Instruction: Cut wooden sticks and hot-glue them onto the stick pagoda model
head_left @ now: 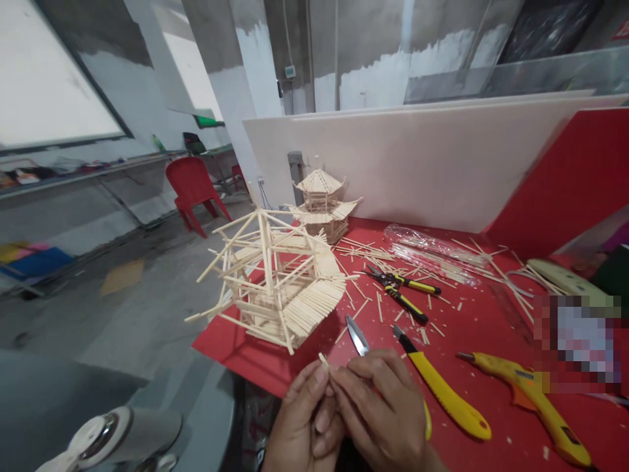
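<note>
My left hand (pixel 304 413) pinches a short pale wooden stick (pixel 323 359) between thumb and forefinger, its tip poking up above the fingers. Pressed close against it, my right hand (pixel 381 403) has its fingertips closed on the same small piece, whose lower part is hidden. Just ahead stands a half-built pavilion model (pixel 307 311) of wooden sticks, with an open roof frame and a lower roof partly covered in stick slats. A pointed metal blade (pixel 357 335) lies beside my right hand, which covers part of it.
Yellow-handled pliers (pixel 405 295), a yellow-handled cutter (pixel 447 393) and a yellow glue gun (pixel 533 390) lie on the red tabletop (pixel 501 367). Loose sticks and a plastic bag of sticks (pixel 437 255) lie behind. A finished-looking pagoda model (pixel 322 203) stands at the back; a flask (pixel 132 436) is lower left.
</note>
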Demonstrator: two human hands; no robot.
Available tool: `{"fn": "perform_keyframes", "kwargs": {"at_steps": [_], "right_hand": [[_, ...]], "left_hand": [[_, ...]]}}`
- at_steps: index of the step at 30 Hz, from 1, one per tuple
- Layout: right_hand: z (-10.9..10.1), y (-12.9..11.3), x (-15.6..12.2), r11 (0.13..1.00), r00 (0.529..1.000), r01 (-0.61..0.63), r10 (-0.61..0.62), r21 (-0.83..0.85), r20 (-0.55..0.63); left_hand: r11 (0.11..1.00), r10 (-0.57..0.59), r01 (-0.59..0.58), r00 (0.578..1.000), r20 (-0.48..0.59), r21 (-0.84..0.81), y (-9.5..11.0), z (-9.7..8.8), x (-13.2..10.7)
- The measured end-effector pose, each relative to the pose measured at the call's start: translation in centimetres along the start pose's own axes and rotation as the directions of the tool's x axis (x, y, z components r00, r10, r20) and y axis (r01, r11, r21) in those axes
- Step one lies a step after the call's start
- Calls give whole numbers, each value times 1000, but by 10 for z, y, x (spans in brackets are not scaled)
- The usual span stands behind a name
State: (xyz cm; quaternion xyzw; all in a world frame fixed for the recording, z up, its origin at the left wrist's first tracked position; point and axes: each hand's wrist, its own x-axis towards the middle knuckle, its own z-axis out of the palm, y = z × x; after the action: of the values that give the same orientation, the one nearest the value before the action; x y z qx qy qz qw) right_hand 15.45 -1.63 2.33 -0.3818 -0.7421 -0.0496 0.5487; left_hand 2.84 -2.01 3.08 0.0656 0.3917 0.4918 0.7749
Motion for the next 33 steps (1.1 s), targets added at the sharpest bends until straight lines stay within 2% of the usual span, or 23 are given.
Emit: {"fn": "perform_keyframes", "kwargs": {"at_steps": [5, 9, 15, 19, 22, 27, 33], "right_hand": [[6, -4, 4, 1000, 999, -15, 16, 5, -51], [11, -7, 9, 999, 999, 45, -46, -23, -29], [20, -2, 12, 998, 997, 59, -58, -18, 55], [25, 1, 16, 999, 984, 33, -30, -14, 176], [28, 1, 22, 999, 978, 8, -15, 35, 207], [30, 0, 31, 993, 974, -31, 5, 110, 229], [32, 4, 36, 993, 960, -37, 3, 115, 280]], "left_hand": [[990, -116, 121, 991, 73, -75, 6, -1, -2], [991, -108, 114, 991, 79, -68, 11, -9, -2], [993, -116, 119, 976, 182, -7, 14, -28, 1], [999, 42, -41, 997, 72, -21, 19, -39, 5], [993, 118, -118, 993, -9, -21, 22, -44, 8], [990, 138, -137, 990, -29, 6, 24, -46, 12], [989, 147, -146, 989, -19, 24, 23, -45, 17]]}}
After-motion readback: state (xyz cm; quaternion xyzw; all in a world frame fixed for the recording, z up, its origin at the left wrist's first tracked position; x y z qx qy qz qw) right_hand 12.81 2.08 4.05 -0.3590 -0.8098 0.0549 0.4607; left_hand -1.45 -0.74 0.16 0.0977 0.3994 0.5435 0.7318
